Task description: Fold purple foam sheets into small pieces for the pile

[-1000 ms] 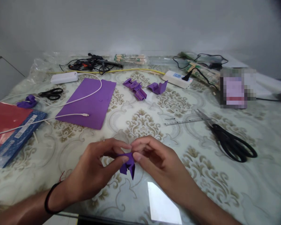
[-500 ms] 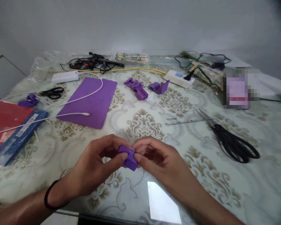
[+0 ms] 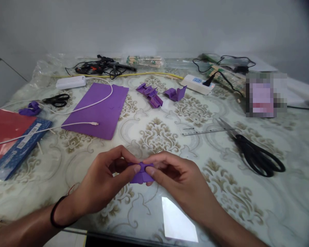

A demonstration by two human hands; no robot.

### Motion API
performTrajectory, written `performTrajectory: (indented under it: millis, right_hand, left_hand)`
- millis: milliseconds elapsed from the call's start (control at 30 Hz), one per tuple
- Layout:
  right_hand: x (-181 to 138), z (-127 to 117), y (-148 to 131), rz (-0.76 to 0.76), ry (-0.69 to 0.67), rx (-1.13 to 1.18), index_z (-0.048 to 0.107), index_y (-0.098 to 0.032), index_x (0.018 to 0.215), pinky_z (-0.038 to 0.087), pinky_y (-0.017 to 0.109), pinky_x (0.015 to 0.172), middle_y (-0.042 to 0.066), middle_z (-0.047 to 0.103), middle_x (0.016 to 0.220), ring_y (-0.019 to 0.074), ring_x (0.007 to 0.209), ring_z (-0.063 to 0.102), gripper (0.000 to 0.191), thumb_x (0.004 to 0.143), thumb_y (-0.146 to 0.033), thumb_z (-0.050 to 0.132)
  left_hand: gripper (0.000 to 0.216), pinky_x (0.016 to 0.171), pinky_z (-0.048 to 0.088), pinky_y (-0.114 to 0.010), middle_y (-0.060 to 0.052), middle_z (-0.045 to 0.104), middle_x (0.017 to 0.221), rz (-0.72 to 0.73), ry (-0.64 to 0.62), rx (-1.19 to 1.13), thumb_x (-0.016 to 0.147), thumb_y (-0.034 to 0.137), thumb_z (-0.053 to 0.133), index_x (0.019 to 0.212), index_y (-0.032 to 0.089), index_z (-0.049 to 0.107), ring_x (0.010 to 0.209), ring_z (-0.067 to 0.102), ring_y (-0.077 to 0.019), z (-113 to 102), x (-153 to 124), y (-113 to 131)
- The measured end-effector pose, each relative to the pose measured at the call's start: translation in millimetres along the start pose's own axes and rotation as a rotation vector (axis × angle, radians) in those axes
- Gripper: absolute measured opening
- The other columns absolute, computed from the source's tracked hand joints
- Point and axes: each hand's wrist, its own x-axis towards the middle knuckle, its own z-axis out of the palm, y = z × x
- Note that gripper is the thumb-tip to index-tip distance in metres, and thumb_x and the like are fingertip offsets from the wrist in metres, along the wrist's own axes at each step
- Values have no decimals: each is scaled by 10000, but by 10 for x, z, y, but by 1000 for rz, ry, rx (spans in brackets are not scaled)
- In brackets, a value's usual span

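Near front edge of table (image 3: 195, 154), pinching folded purple paper (image 3: 140, 177) in grip of left hand (image 3: 103, 175) and right hand (image 3: 179, 173). Just turned from slanted to level; probably being squared up, so likely mid-fold.

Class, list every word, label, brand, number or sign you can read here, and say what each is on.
No text can be read with certainty.
Blue packet: pale lettering, too blurred to read.
White label on that packet: any print is too small.
Ruler: marks show; any numbers are too small.
Pixelated item: nothing readable.
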Motion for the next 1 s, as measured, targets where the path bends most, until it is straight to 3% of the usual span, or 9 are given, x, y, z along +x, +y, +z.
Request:
performTrajectory:
  millis: [200,400,500,600,800,1000]
  right_hand:
    - [-2,-10,-12,-40,0,-48,803,-246,953,635,226,676,-8,793,799,135,715,749,69,923,-239,741]
    - [-29,-3,26,-105,32,-218,780,-274,1062,606,219,723,-24,804,857,128,767,753,148,953,-214,699]
    - [-49,10,72,-182,63,-267,708,-323,1234,601,224,790,-57,792,880,113,803,757,301,970,-184,671]
    - [-50,10,104,-216,69,-303,678,-334,1283,599,234,818,-60,794,898,118,840,767,343,973,-187,671]
    - [-24,-6,46,-178,58,-347,776,-271,920,579,191,706,-56,801,819,116,755,756,61,924,-215,753]
    - [-44,11,28,-285,53,-516,767,-247,844,532,171,661,-77,778,740,88,658,709,132,936,-159,736]
  left_hand:
    - [119,669,570,-238,-12,768,839,-5,16,53,940,306,770,948,197,724,753,735,-153,-15,20,-20]
    - [136,791,606,-300,-33,811,945,-79,-31,14,926,315,766,994,197,772,868,767,-190,3,33,-6]
    - [141,720,568,-260,-23,812,891,-105,-28,142,918,324,762,948,190,794,799,740,-170,-4,33,40]
    - [126,652,514,-225,6,796,798,-52,12,293,918,305,751,871,195,791,716,695,-141,-12,25,85]
    - [86,622,481,-205,25,804,764,79,65,467,899,243,750,841,214,807,680,687,-126,8,10,93]
    - [120,558,455,-178,34,769,660,114,29,491,880,255,784,774,205,808,592,658,-105,-5,-11,101]
